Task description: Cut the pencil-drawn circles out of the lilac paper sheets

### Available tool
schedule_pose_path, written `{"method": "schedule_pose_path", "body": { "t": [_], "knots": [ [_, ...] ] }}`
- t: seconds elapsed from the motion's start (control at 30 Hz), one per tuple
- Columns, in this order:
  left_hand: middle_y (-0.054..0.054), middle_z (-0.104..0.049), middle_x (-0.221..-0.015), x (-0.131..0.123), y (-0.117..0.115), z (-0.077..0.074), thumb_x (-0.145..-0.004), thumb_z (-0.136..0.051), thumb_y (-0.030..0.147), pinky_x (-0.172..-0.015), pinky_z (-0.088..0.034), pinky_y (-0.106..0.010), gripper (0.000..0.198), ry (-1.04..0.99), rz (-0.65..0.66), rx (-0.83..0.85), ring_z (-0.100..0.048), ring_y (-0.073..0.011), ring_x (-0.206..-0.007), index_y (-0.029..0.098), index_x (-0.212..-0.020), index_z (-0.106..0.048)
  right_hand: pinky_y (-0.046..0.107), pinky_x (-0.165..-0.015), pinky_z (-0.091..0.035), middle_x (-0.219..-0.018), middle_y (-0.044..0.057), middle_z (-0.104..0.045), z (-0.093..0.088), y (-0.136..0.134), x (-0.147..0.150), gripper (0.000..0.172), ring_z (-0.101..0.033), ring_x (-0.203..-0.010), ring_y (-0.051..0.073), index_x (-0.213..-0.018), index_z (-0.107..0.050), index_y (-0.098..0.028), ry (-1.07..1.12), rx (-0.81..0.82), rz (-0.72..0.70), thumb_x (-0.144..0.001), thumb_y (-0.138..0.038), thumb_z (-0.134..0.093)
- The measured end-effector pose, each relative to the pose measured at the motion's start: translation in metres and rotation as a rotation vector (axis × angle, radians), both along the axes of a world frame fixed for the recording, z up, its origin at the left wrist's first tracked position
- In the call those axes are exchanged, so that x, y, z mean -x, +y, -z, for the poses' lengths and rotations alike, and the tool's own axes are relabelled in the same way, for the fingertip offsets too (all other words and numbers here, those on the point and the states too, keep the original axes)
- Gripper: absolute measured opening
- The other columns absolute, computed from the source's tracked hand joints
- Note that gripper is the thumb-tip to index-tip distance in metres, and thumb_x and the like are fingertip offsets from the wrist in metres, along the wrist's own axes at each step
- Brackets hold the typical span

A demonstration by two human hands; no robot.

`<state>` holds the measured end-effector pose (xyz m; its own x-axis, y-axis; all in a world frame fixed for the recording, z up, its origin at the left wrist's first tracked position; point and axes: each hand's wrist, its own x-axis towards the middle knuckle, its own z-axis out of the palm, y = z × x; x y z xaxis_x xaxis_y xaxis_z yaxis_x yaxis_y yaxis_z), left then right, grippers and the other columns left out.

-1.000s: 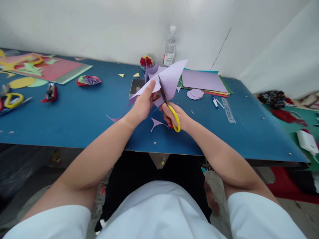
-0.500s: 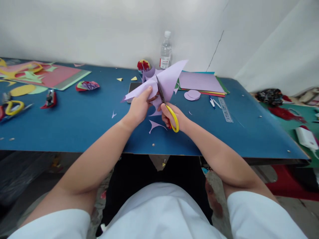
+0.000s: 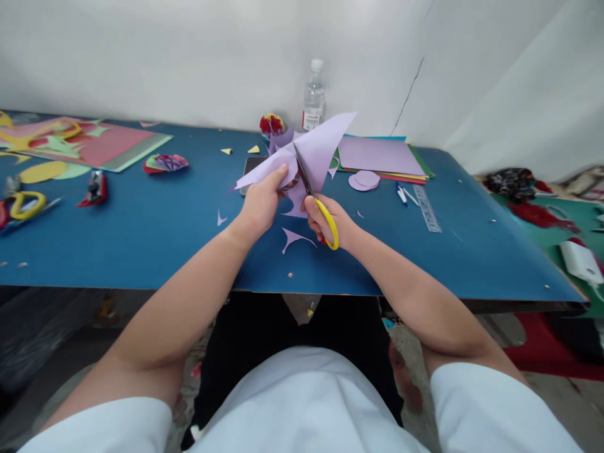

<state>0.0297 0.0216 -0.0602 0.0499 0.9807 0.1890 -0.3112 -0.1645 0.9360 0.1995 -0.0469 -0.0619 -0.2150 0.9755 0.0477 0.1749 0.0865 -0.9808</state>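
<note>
My left hand (image 3: pixel 267 196) pinches a sheet of purple paper (image 3: pixel 323 143) above the blue table, thumb on top and the other fingers mostly hidden underneath. Scissors (image 3: pixel 332 228) with yellow and red handles are in my right hand (image 3: pixel 325 217), its fingers wrapped round the loops. Their dark blades lie against the paper beside my left thumb, pointing away from me. Below the hands, a curved purple scrap (image 3: pixel 295 238) rests on the table, and a smaller scrap (image 3: pixel 221 218) lies left of my left wrist.
A water bottle (image 3: pixel 314 97) stands by the wall. Right of the hands are purple paper circles (image 3: pixel 364 180), stacked coloured sheets (image 3: pixel 381 155), pens (image 3: pixel 402 194) and a clear ruler (image 3: pixel 427 209). To the left lie a red stapler (image 3: pixel 94 188), a folded paper piece (image 3: pixel 165 163) and another pair of scissors (image 3: pixel 27 205).
The hands, paper and scissors have barely shifted. The scissor handles look slightly closer together. The small scrap by my left wrist has moved a little to the right.
</note>
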Motion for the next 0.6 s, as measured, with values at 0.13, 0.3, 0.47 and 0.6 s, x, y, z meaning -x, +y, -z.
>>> {"method": "schedule_pose_path", "body": {
  "t": [0.13, 0.3, 0.47, 0.6],
  "knots": [
    [-0.006, -0.082, -0.095, -0.0015, -0.0006, 0.0001, -0.078, -0.094, 0.057, -0.085, -0.063, -0.039, 0.038, -0.037, -0.027, -0.002, -0.077, -0.0257, -0.093, 0.023, -0.092, -0.082, 0.023, -0.039, -0.042, -0.057, -0.008, -0.048, 0.0002, 0.0007, -0.0006, 0.061, -0.045, -0.041, 0.01, -0.089, -0.054, -0.026, -0.005, -0.001, -0.002, -0.106, -0.084, -0.064],
    [-0.007, -0.083, -0.099, -0.0048, 0.0005, -0.0006, -0.079, -0.093, 0.06, -0.088, -0.065, -0.042, 0.043, -0.086, -0.032, -0.003, -0.081, -0.0311, -0.105, 0.023, -0.096, -0.079, 0.023, -0.039, -0.041, -0.056, -0.01, -0.045, 0.0017, 0.0025, -0.0013, 0.067, -0.042, -0.04, 0.01, -0.091, -0.053, -0.026, 0.014, -0.007, -0.003, -0.101, -0.092, -0.063],
    [-0.006, -0.086, -0.1, -0.0061, 0.0013, -0.0044, -0.079, -0.092, 0.053, -0.087, -0.066, -0.037, 0.038, -0.16, -0.046, 0.045, -0.083, -0.0301, -0.107, 0.022, -0.097, -0.08, 0.023, -0.038, -0.041, -0.054, -0.009, -0.044, -0.0006, 0.0015, 0.0001, 0.071, -0.043, -0.041, 0.011, -0.088, -0.053, -0.027, 0.028, -0.013, 0.016, -0.096, -0.097, -0.063],
    [-0.005, -0.086, -0.1, -0.0054, -0.0003, -0.0053, -0.076, -0.092, 0.045, -0.091, -0.067, -0.038, 0.031, -0.136, -0.074, 0.065, -0.083, -0.03, -0.109, 0.023, -0.091, -0.077, 0.023, -0.037, -0.041, -0.056, -0.008, -0.046, -0.0023, -0.0002, 0.0003, 0.063, -0.044, -0.041, 0.011, -0.089, -0.053, -0.027, 0.017, 0.021, 0.013, -0.103, -0.087, -0.064]
  ]
}}
